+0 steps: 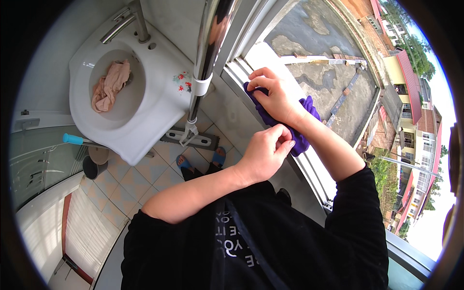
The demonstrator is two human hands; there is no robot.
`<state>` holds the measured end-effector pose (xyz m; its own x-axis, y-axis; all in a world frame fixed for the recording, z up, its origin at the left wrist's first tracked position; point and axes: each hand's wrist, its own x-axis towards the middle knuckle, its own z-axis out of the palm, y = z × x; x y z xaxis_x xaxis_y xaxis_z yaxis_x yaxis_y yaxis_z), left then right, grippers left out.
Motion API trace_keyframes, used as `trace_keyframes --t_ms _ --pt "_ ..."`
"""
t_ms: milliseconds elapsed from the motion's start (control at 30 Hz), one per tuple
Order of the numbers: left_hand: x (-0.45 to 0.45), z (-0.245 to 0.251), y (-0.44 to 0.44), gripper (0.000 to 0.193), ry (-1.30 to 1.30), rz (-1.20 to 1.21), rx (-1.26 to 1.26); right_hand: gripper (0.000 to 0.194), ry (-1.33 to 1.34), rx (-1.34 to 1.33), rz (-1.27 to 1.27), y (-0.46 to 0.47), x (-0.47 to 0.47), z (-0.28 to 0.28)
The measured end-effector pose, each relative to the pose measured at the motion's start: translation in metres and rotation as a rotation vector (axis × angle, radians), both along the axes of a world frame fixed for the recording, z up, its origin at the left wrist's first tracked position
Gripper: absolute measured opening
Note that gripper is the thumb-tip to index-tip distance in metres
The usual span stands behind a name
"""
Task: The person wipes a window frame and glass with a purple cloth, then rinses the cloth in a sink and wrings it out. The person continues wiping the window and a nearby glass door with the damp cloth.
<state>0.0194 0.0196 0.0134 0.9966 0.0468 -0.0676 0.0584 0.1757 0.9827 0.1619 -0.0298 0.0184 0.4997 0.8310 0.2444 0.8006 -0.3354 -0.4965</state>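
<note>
A purple cloth (266,114) lies bunched along the metal track of the window sill (250,88). My right hand (277,96) grips the cloth's upper end, its curled fingertips pressed at the track. Lower down, my left hand (266,152) pinches the cloth's near part between thumb and forefinger. My forearms come close together above the sill, with black sleeves pushed up to the elbows.
A white washbasin (163,94) with a metal faucet (139,25) holds a crumpled pink cloth (110,87). A chrome pole (208,43) stands between basin and window, near a flat mop head (192,139) on the tiled floor. A blue-handled tool (72,139) lies under the basin beside a dark bin (95,167).
</note>
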Motion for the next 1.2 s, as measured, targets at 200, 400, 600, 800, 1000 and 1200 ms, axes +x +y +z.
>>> trace_keyframes --t_ms 200,400,600,800,1000,1200 --pt "-0.002 -0.002 0.005 0.010 0.007 0.012 0.016 0.008 0.711 0.071 -0.166 0.006 0.006 -0.003" --pt "0.000 -0.001 0.008 0.011 0.016 -0.007 0.015 0.015 0.150 -0.206 -0.131 0.014 0.007 0.008" --pt "0.003 0.000 0.009 0.010 0.003 0.039 -0.012 0.021 0.182 -0.422 -0.255 0.035 0.017 0.017" --pt "0.017 0.001 0.016 0.010 0.006 0.282 -0.097 0.025 0.026 -0.325 -0.437 0.076 0.007 0.025" --pt "0.008 0.002 0.017 0.011 0.045 0.189 -0.126 0.027 0.180 -0.482 -0.330 0.055 0.021 0.026" --pt "0.016 0.002 0.023 0.010 0.061 0.255 -0.085 0.026 0.011 -0.336 -0.449 0.078 0.016 0.010"
